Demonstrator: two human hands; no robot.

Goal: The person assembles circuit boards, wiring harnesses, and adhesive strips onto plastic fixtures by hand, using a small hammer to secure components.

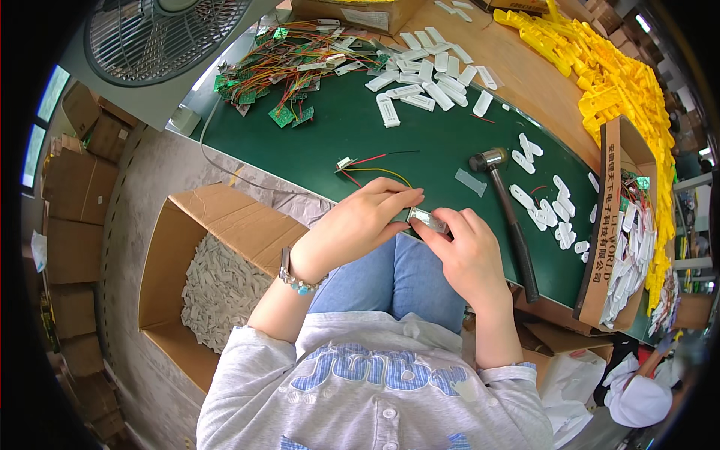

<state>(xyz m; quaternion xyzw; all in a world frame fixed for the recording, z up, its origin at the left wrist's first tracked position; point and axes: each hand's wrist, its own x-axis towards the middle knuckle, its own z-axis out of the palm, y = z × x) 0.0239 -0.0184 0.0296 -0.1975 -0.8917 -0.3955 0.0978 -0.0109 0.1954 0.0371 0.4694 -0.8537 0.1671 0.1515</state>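
At the near edge of the green mat, my left hand (pixel 367 216) and my right hand (pixel 469 251) meet around a small white plastic casing (pixel 429 220). The right thumb and fingers pinch the casing, while the left fingers are closed at its left end; what they cover there is hidden. Beyond my left fingers lies a small white part (pixel 345 163) with red and black leads, and a yellow wire (pixel 394 169) runs from near it toward my left hand. A hammer (pixel 508 217) with a dark handle rests right of my right hand. Beside its head is a translucent strip (pixel 470 182).
Wired green circuit boards (pixel 281 75) pile up far left, near a fan (pixel 169 37). White casings (pixel 439 71) lie at the back, white covers (pixel 547 214) at right. A carton (pixel 600 225) holds wired white pieces beside yellow plastic parts (pixel 622 82). Another carton (pixel 169 262) contains small grey pieces.
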